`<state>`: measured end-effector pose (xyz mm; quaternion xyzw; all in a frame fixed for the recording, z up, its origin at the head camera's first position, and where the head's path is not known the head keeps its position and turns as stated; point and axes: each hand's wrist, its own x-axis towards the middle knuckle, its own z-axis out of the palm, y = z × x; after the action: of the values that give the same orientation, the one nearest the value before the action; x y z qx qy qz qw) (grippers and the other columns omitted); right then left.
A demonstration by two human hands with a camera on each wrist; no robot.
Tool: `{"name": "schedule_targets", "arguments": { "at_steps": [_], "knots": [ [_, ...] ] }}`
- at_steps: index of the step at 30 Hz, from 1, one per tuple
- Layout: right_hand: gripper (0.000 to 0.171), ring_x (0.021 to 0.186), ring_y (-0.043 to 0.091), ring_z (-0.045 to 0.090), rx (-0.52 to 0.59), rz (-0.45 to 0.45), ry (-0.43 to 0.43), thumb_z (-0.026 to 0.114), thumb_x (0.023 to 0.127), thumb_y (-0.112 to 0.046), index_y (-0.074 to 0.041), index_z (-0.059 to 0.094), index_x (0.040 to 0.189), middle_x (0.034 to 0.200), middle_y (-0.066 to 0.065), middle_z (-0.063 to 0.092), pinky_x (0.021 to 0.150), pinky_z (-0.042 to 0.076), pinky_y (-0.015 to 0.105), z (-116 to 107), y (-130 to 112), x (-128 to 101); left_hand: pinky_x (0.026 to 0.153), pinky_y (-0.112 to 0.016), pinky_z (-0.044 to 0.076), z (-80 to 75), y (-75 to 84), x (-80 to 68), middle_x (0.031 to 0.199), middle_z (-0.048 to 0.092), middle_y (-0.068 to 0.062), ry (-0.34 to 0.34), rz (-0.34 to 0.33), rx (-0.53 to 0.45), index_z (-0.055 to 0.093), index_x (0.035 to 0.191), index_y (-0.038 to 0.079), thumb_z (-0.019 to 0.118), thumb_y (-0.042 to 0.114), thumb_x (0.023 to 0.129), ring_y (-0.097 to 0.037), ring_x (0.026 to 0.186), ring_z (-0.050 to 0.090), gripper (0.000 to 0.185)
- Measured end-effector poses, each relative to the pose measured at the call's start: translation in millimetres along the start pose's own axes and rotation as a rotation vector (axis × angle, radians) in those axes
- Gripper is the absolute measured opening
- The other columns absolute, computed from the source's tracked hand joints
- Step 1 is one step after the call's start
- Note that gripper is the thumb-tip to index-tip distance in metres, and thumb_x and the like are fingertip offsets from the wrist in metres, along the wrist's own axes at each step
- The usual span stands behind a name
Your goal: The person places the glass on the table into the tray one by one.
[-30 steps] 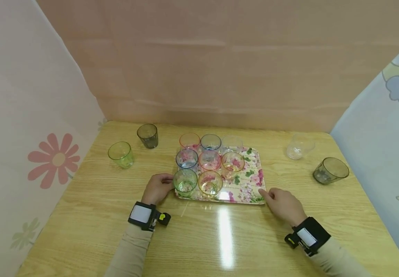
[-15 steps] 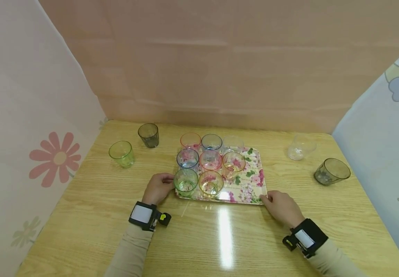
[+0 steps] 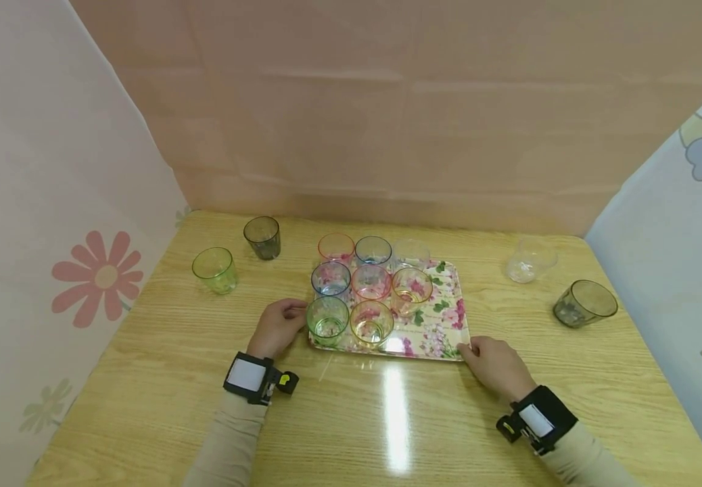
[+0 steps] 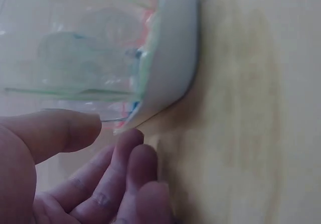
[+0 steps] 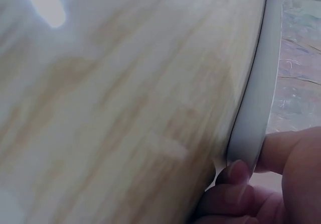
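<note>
A floral tray lies mid-table and carries several coloured glasses, among them a green glass and a yellow glass in its near row. My left hand is at the tray's near left corner. In the left wrist view, the left hand has its thumb over the tray's rim and its fingers curled at the rim's lower edge. My right hand pinches the near right corner. In the right wrist view, its thumb lies on top of the rim and a fingertip sits under it.
On the wooden table outside the tray stand a green glass and a dark glass at the left, and a clear glass and a dark glass at the right. Cloth walls close in the left, back and right.
My right hand has slid in to the tray's near right corner and taken hold of the rim. The left hand has hardly moved.
</note>
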<state>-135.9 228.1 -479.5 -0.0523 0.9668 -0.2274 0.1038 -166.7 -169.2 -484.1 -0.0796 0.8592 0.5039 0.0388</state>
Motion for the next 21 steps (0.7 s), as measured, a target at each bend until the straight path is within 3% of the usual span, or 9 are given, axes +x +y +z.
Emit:
{"name": "schedule_targets", "arguments": {
  "at_steps": [5, 11, 14, 17, 21],
  "knots": [
    [0.043, 0.049, 0.014, 0.036, -0.001, -0.008, 0.005, 0.057, 0.104, -0.027, -0.013, 0.044, 0.065, 0.056, -0.003, 0.036, 0.050, 0.028, 0.028, 0.2, -0.2, -1.1, 0.086, -0.042, 0.053, -18.3, 5.9, 5.8, 0.106, 0.072, -0.016, 0.016, 0.109, -0.017, 0.069, 0.125, -0.002, 0.066, 0.011, 0.098, -0.029, 0.099, 0.067, 0.030],
    [0.043, 0.049, 0.014, 0.037, 0.003, -0.006, 0.006, 0.058, 0.103, -0.027, -0.014, 0.044, 0.065, 0.056, -0.003, 0.037, 0.051, 0.028, 0.028, 0.0, 0.6, -1.2, 0.082, -0.029, 0.050, -53.2, 22.9, 17.1, 0.109, 0.070, -0.015, 0.103, 0.322, -0.076, 0.069, 0.126, 0.002, 0.066, 0.016, 0.101, -0.022, 0.097, 0.064, 0.029],
    [0.043, 0.049, 0.014, 0.037, 0.006, -0.003, 0.005, 0.058, 0.103, -0.027, -0.013, 0.044, 0.065, 0.056, -0.003, 0.037, 0.051, 0.028, 0.028, -1.0, 0.0, -1.6, 0.075, -0.020, 0.049, -71.2, 30.4, 23.1, 0.106, 0.070, -0.009, 0.205, 0.402, -0.142, 0.069, 0.124, 0.001, 0.066, 0.017, 0.101, -0.011, 0.091, 0.063, 0.028],
    [0.043, 0.050, 0.014, 0.037, 0.008, 0.000, 0.002, 0.058, 0.103, -0.026, -0.013, 0.045, 0.065, 0.056, -0.002, 0.037, 0.051, 0.028, 0.028, -1.5, -0.7, -1.8, 0.070, -0.015, 0.048, -91.1, 42.2, 23.6, 0.096, 0.068, 0.005, 0.353, 0.445, -0.249, 0.068, 0.120, -0.007, 0.067, 0.008, 0.099, -0.001, 0.084, 0.061, 0.026],
    [0.043, 0.050, 0.014, 0.036, 0.009, -0.007, 0.004, 0.058, 0.103, -0.026, -0.013, 0.045, 0.064, 0.056, -0.002, 0.036, 0.052, 0.028, 0.028, -0.9, -0.5, -1.1, 0.073, -0.016, 0.045, -120.8, 41.5, 30.6, 0.095, 0.064, 0.017, 0.588, 0.431, -0.388, 0.066, 0.121, -0.009, 0.065, 0.004, 0.098, -0.001, 0.088, 0.059, 0.026]
  ]
}}
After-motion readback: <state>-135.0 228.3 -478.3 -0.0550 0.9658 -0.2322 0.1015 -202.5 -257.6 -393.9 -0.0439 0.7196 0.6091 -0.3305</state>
